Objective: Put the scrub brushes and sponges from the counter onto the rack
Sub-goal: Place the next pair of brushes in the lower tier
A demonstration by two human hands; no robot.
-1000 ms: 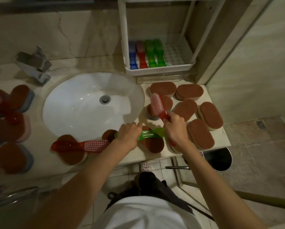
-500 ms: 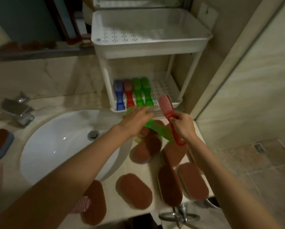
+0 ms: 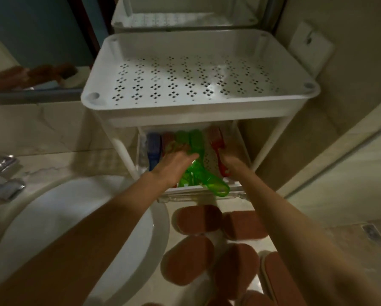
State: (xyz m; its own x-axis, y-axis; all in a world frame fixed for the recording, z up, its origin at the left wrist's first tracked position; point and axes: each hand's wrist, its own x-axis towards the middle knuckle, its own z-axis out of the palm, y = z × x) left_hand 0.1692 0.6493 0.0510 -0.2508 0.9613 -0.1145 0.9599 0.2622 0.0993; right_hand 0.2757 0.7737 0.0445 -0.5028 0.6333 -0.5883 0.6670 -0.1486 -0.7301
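Left hand (image 3: 176, 164), right hand (image 3: 230, 161), both outstretched

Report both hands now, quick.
Left hand: holds the green brush.
Right hand: holds the red brush.

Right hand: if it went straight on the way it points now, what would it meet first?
Nothing close: the right hand, gripping the red brush, points into the bare right part of the lower tray, beside the green brushes. Probably the tray's back rim comes first, but the upper shelf hides it.
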